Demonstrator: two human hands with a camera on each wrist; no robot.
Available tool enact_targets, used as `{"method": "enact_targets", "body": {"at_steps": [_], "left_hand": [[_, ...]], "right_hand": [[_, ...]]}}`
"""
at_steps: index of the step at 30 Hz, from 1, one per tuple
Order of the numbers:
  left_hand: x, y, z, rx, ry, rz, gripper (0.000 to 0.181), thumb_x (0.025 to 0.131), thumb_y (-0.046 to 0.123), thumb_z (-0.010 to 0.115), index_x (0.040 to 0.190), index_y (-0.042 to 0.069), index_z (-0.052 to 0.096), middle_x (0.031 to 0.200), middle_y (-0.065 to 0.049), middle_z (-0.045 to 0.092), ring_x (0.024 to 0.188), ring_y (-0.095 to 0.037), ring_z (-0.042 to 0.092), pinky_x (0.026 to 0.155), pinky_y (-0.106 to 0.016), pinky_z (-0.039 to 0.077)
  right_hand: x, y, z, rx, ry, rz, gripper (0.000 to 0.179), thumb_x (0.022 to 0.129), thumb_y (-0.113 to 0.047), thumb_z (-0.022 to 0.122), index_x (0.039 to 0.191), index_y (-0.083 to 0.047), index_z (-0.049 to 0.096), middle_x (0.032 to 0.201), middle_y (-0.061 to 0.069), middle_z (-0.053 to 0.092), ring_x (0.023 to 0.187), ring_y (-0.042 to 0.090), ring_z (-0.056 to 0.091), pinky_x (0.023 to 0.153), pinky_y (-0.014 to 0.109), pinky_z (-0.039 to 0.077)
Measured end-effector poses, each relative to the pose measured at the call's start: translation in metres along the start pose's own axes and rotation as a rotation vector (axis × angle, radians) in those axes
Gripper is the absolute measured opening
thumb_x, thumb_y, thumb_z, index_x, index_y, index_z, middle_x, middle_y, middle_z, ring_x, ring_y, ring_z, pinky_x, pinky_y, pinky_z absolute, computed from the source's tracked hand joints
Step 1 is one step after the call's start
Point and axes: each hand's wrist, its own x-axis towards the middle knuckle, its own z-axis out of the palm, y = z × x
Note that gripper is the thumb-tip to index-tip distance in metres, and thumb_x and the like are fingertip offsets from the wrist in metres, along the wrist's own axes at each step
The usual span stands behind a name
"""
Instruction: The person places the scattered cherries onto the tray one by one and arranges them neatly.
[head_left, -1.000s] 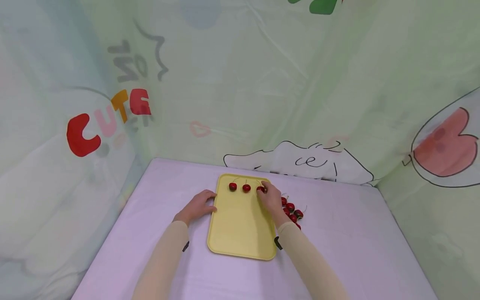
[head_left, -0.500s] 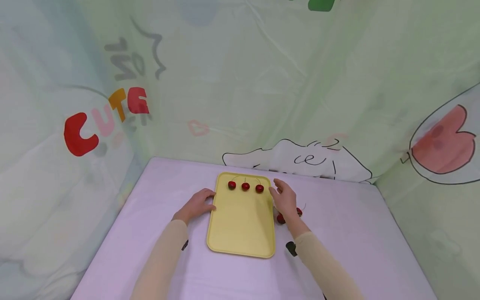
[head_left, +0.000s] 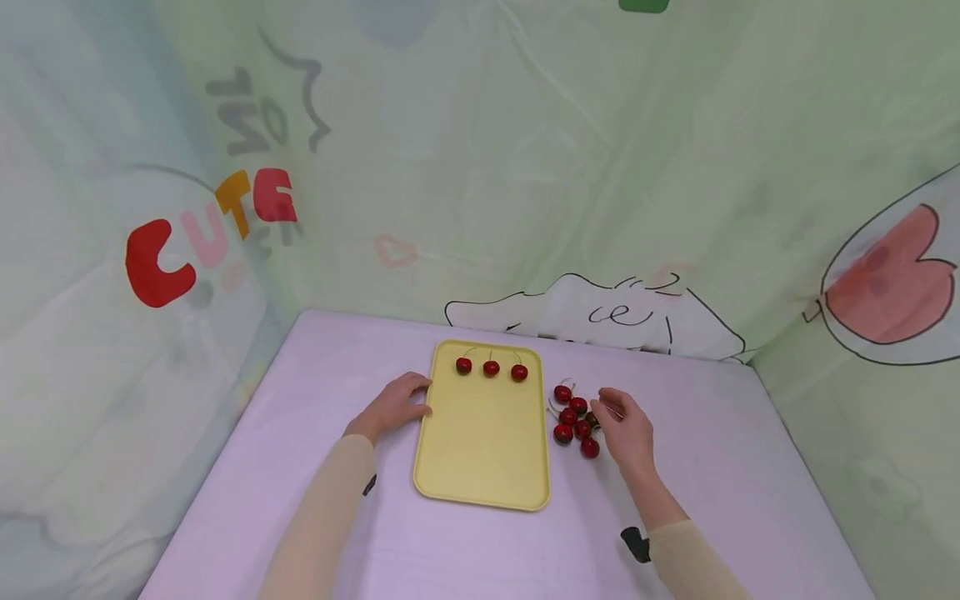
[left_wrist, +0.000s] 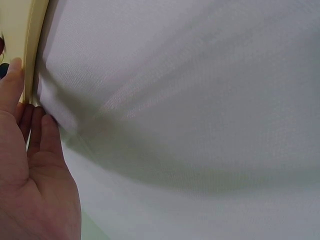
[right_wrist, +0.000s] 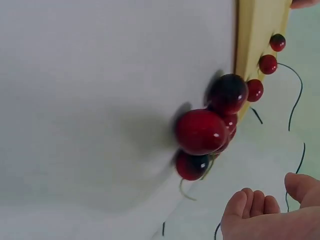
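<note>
A yellow rectangular tray [head_left: 482, 442] lies on the table, with three red cherries [head_left: 491, 368] in a row near its far end. The left hand [head_left: 389, 407] rests against the tray's left edge, its thumb and fingertips right at the rim; in the left wrist view the thumb overlaps the rim. A loose cluster of several cherries [head_left: 568, 416], some with stems, lies to the right of the tray. Beside the cluster's right side is the right hand [head_left: 628, 429], with fingers loosely bent and nothing between them. In the right wrist view a gap separates that hand [right_wrist: 270, 212] from the cherries.
A pale lilac cloth covers the table [head_left: 720, 467]. Behind and at both sides hang printed fabric walls [head_left: 480, 167] that meet the table's edges. A dark wrist device [head_left: 636, 544] shows at the right sleeve.
The right hand has let go of the third cherry on the tray, drawn back to the right and come beside the loose cherries. The left hand stays at the tray's edge.
</note>
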Motion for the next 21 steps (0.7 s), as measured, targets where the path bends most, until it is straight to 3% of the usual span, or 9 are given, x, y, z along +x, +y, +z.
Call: {"method": "enact_targets", "body": {"at_steps": [9, 14, 21], "left_hand": [[0.001, 0.003, -0.002, 0.013, -0.005, -0.001, 0.054, 0.087, 0.015, 0.075, 0.134, -0.001, 0.055, 0.136, -0.014, 0.054, 0.130, -0.028, 0.047, 0.114, -0.038, 0.034], [0.001, 0.004, -0.003, 0.015, -0.010, -0.012, 0.054, 0.087, 0.016, 0.075, 0.134, -0.001, 0.055, 0.137, -0.013, 0.053, 0.131, -0.028, 0.046, 0.114, -0.039, 0.034], [0.000, 0.003, -0.002, 0.029, -0.012, 0.021, 0.054, 0.087, 0.015, 0.075, 0.133, -0.003, 0.055, 0.134, -0.015, 0.054, 0.130, -0.030, 0.047, 0.114, -0.040, 0.035]], "right_hand": [[-0.023, 0.030, -0.016, -0.074, -0.023, 0.047, 0.047, 0.098, -0.029, 0.060, 0.136, -0.004, 0.051, 0.134, 0.019, 0.056, 0.122, 0.035, 0.055, 0.096, 0.045, 0.051], [-0.034, 0.041, -0.023, -0.102, -0.114, 0.088, 0.051, 0.099, -0.031, 0.058, 0.141, -0.004, 0.047, 0.140, 0.020, 0.051, 0.127, 0.036, 0.051, 0.102, 0.044, 0.047], [-0.028, 0.082, -0.010, -0.182, -0.180, 0.046, 0.054, 0.097, -0.031, 0.061, 0.145, -0.007, 0.048, 0.143, 0.015, 0.050, 0.129, 0.032, 0.051, 0.103, 0.043, 0.046]]}}
